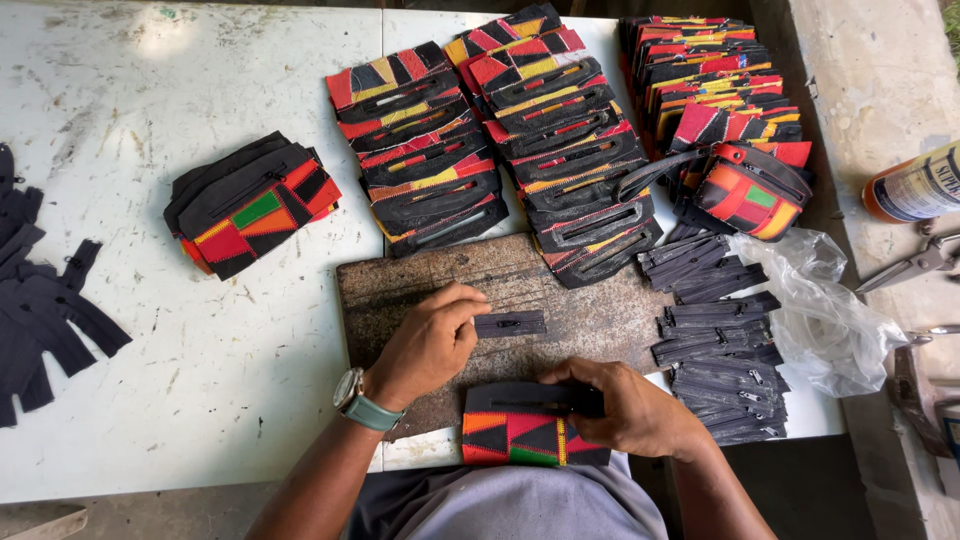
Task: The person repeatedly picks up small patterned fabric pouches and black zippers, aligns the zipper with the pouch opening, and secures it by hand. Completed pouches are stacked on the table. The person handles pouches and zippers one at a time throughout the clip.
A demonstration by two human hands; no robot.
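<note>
Here the left hand (430,345) is pinching a short black zipper piece (510,323) with its fingers closed together on the end, and the piece is lying on the worn brown board (400,285). The right hand (625,405) is pressing down, its grip clamped on a patchwork pouch (515,440) at the near edge of the white desk (150,150). Black zippers (720,350) are lying stacked just beside the board.

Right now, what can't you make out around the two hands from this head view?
- Left hand: its fingertips cover one end of the short black zipper.
- Right hand: hides the patchwork pouch top right corner.
- Orange bottle: cut off by the right edge.
</note>
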